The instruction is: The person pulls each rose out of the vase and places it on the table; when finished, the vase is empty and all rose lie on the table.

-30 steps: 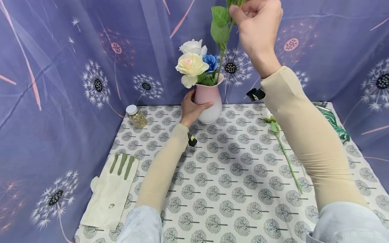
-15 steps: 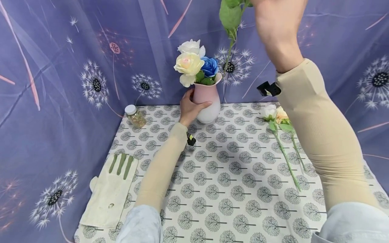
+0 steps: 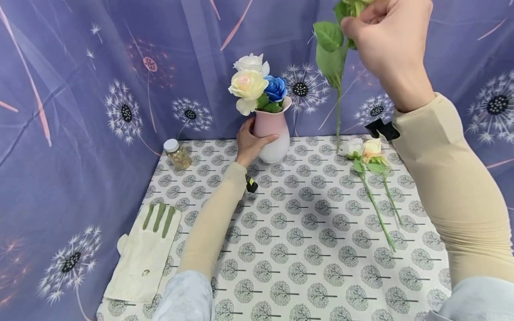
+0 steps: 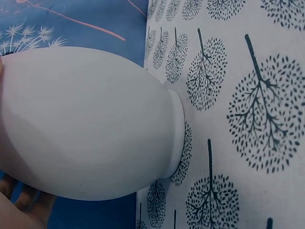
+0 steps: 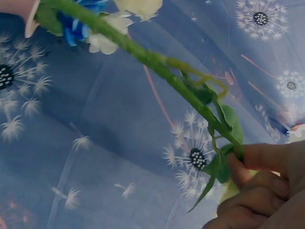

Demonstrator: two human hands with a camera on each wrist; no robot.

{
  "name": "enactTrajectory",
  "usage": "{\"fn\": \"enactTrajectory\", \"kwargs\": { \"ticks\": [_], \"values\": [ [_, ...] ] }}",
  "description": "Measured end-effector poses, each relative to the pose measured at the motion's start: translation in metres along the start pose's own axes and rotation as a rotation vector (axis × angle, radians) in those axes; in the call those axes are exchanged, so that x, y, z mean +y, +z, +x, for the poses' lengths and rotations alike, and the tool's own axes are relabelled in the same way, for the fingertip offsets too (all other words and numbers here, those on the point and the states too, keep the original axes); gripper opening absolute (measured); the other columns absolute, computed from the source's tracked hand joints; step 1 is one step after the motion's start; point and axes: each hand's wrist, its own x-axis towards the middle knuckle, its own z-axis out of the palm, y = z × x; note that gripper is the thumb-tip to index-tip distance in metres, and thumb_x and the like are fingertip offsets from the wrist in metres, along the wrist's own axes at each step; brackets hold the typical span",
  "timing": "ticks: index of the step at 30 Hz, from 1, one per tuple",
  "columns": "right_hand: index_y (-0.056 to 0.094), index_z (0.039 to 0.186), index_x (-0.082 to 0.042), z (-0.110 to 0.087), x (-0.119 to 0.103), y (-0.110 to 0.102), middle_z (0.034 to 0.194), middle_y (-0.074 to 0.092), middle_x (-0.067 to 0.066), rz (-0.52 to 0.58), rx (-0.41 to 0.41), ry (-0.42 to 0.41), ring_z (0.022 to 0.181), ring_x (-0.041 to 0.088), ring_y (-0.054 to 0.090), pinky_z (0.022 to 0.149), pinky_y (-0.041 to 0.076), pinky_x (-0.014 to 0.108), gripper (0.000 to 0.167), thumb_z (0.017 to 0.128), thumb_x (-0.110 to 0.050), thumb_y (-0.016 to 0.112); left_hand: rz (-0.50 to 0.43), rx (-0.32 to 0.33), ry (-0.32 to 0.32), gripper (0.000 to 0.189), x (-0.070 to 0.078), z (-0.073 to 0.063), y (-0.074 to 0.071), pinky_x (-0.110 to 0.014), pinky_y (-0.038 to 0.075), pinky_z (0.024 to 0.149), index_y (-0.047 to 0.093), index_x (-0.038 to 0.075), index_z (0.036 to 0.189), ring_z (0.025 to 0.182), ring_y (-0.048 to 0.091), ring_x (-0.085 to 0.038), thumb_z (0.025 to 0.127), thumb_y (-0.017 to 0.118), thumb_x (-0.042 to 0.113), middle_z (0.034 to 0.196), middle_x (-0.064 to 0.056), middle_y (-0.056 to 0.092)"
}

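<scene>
At the table's back, a pink-to-white vase (image 3: 277, 145) stands upright, gripped from its left side by my left hand (image 3: 250, 143), thumb across the front. Its mouth holds a cream rose (image 3: 248, 84), a white rose (image 3: 253, 63) and a blue rose (image 3: 275, 88). High on the right, my right hand (image 3: 395, 49) pinches a leafy flower stem (image 3: 338, 111) between thumb and fingers. That stem hangs down apart from the vase; its bloom is mostly cut off by the head view's top edge. In the right wrist view, the fingertips press the stem (image 5: 167, 76) near its leaves.
On the table's right lie a white rose (image 3: 353, 149) and a peach rose (image 3: 373, 154), stems toward me. A lidded jar (image 3: 177, 154) stands back left. A pair of work gloves (image 3: 142, 258) lies front left. Patterned curtain (image 3: 160, 26) surrounds the table.
My right hand has moved right, drawing the flower stem out of the vase mouth and away to its right. My left hand stays on the vase. The peach rose has come into sight.
</scene>
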Motion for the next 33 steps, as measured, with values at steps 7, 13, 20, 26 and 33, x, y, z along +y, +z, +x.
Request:
{"fn": "enactTrajectory", "kwargs": {
  "ticks": [7, 13, 20, 26, 33],
  "values": [
    [0.079, 0.066, -0.025, 0.002, 0.040, -0.009, 0.052, 0.059, -0.033, -0.304, -0.224, 0.084, 0.064, -0.003, 0.059, 0.070, 0.048, 0.015, 0.028, 0.093, -0.024, 0.079, -0.009, 0.005, 0.002, 0.098, 0.000, 0.002, -0.001, -0.043, 0.054, 0.120, 0.055, 0.009, 0.155, 0.137, 0.066, -0.029, 0.074, 0.102, 0.036, 0.153, -0.013, 0.065],
    [0.083, 0.104, -0.017, -0.002, 0.090, -0.008, 0.061, 0.066, -0.028, -0.478, -0.421, 0.180, 0.064, 0.008, 0.061, 0.066, 0.051, 0.029, 0.015, 0.097, -0.029, 0.080, -0.017, 0.007, -0.007, 0.101, -0.001, 0.001, -0.001, -0.043, 0.054, 0.121, 0.054, 0.008, 0.157, 0.138, 0.065, -0.029, 0.074, 0.103, 0.036, 0.155, -0.013, 0.064],
    [0.080, 0.105, -0.007, -0.020, 0.155, 0.004, 0.075, 0.076, -0.006, -0.499, -0.503, 0.266, 0.075, 0.021, 0.060, 0.075, 0.046, 0.041, 0.022, 0.096, -0.027, 0.081, -0.018, 0.006, -0.010, 0.099, -0.001, 0.001, -0.003, -0.044, 0.054, 0.121, 0.054, 0.009, 0.157, 0.138, 0.065, -0.030, 0.074, 0.103, 0.035, 0.154, -0.013, 0.064],
    [0.068, 0.076, -0.015, -0.037, 0.208, 0.009, 0.071, 0.065, -0.003, -0.535, -0.512, 0.291, 0.076, 0.025, 0.055, 0.068, 0.044, 0.041, 0.026, 0.093, -0.030, 0.081, 0.000, 0.003, -0.018, 0.101, -0.002, 0.002, -0.004, -0.044, 0.053, 0.121, 0.054, 0.011, 0.157, 0.139, 0.064, -0.029, 0.073, 0.103, 0.037, 0.156, -0.012, 0.063],
    [0.067, 0.090, -0.006, -0.052, 0.258, 0.016, 0.072, 0.065, 0.002, -0.535, -0.576, 0.333, 0.067, 0.024, 0.057, 0.064, 0.046, 0.039, 0.022, 0.092, -0.024, 0.078, -0.004, 0.008, -0.006, 0.099, -0.001, 0.001, -0.004, -0.045, 0.053, 0.121, 0.054, 0.010, 0.156, 0.139, 0.065, -0.030, 0.073, 0.102, 0.036, 0.156, -0.013, 0.063]
  ]
}}
